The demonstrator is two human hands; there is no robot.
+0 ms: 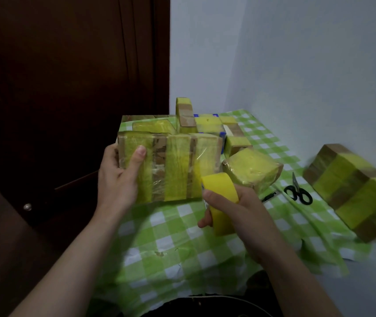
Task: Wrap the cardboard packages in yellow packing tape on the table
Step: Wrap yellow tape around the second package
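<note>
The roll of yellow packing tape point(220, 202) is held in the right hand point(239, 216), whose grip is closed around it, thumb on the outer face and fingers curled behind; the roll is pressed against the lower right corner of the front face of a cardboard package point(168, 165). That package is steadied by the left hand point(119, 179), its grip clasped over the package's left end, thumb laid flat on the front face. Three upright bands of yellow tape are seen across that face, with bare cardboard and clear film between them; faint printing shows on the cardboard but cannot be read. The package is stood at the left edge of the worktop, on a green-and-white checked cloth point(178, 239). Just beside it to the right a smaller taped package point(251, 170) is set. Behind, toward the far left corner, further taped packages point(207, 124) are piled, one with blue edging whose lettering is too small to read. Black-handled scissors point(298, 191) lie on the cloth further right, and near the right edge a large banded package point(354, 191) is rested.
</note>
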